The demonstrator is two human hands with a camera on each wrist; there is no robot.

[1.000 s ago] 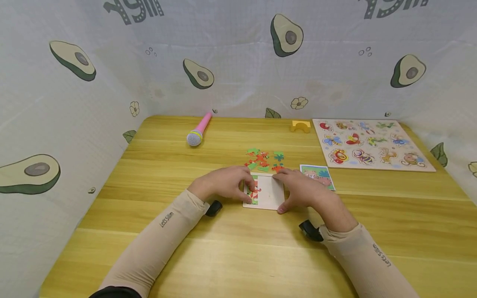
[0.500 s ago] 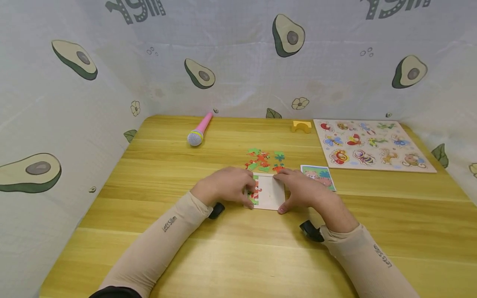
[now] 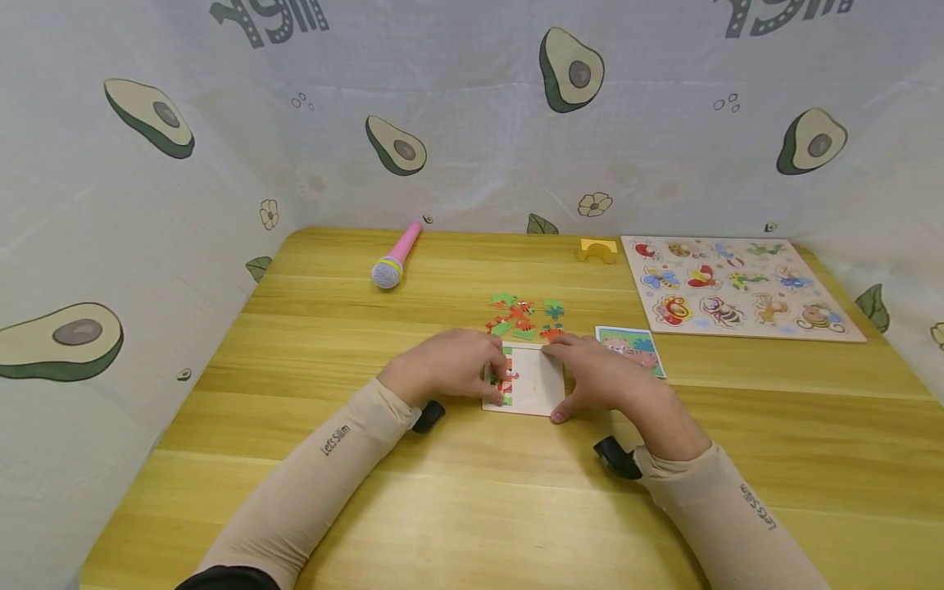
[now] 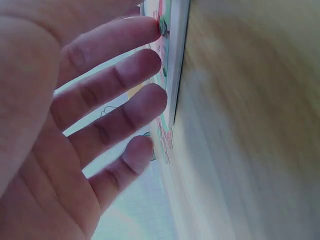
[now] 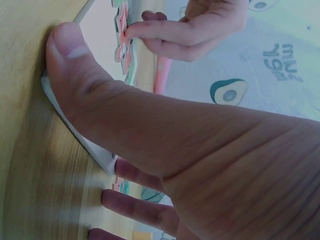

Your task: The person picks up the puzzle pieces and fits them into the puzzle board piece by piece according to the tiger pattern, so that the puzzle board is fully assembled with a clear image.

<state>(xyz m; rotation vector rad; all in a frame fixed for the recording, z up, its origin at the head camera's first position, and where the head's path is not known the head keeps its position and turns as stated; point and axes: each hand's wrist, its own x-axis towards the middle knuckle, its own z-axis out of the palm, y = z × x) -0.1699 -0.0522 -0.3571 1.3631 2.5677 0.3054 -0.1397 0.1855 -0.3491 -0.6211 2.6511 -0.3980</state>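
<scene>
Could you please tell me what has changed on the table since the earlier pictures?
Only slightly: the left hand has edged rightward over the placed puzzle pieces. Nothing was visibly picked up or let go. The right hand still holds the puzzle board; the loose puzzle pieces, picture card and toy microphone stayed put.

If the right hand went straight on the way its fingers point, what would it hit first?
Probably the loose puzzle pieces just past the far edge of the puzzle board, though the right hand might pass above them; height is unclear.
</scene>
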